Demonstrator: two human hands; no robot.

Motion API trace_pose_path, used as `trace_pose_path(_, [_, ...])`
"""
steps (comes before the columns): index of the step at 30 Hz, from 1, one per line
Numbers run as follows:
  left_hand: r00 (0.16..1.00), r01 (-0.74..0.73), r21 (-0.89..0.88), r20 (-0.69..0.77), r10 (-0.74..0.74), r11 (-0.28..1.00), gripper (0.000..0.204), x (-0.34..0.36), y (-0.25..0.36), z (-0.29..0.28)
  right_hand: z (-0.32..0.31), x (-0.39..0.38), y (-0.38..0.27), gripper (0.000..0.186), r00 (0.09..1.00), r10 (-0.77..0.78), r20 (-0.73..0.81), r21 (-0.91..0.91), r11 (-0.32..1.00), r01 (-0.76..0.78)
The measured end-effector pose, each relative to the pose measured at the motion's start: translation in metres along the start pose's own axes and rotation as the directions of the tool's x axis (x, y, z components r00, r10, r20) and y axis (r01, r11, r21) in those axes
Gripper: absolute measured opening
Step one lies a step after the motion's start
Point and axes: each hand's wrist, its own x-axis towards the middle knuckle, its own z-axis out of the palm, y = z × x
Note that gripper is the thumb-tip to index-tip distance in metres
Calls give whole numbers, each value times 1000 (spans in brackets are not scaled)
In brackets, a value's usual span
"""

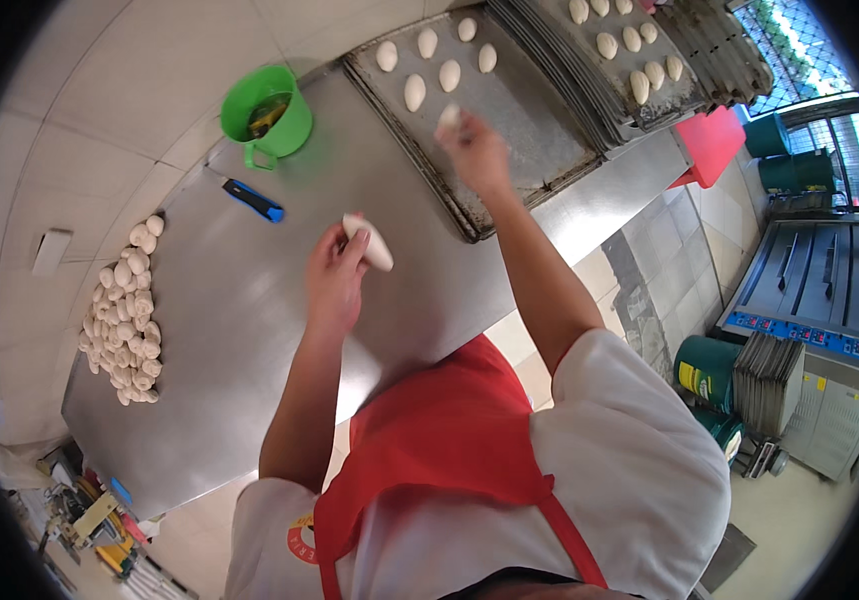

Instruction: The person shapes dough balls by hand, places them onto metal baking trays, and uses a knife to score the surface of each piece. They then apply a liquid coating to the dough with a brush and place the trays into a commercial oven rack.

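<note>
Two hands work over the steel table (249, 330). Nearest, the left hand (334, 275) grips a smooth, pale, elongated dough roll (369, 243) by one end, fingers curled around it; held that loosely above the brushed metal, it could sag or slip. Farther out, the right hand (476, 150) pinches a second dough piece (448, 117) over the dark, worn baking tray (509, 130), where oval rolls (415, 92) sit in rows; dropped carelessly, it might crowd a neighbour. Left lies a heap of soft dough lumps (124, 315), beyond it a glossy green plastic jug (269, 120).

Probably a bakery: dough pieces (125, 325), baking trays (509, 120), oven (809, 300).
</note>
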Motion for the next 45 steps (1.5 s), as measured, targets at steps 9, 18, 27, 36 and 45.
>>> trace_pose_path(9, [990,-86,286,133,50,954,30,129,14,161,-51,12,8,55,994,-7,108,326,945,-29])
trace_pose_path(18, [938,-347,849,322,130,398,37,200,-29,146,-24,78,72,63,998,-40,40,-110,993,44])
trace_pose_path(27, [801,-557,731,347,488,394,42,134,-4,89,3,65,21,53,981,-181,62,-197,962,190])
trace_pose_path(36, [663,-84,937,-201,721,339,28,-35,51,-272,185,-145,-137,40,586,-607,537,370,794,483])
trace_pose_path(45, [691,363,913,-397,604,185,45,-38,115,-473,494,-262,-294,48,484,-438,757,144,835,531])
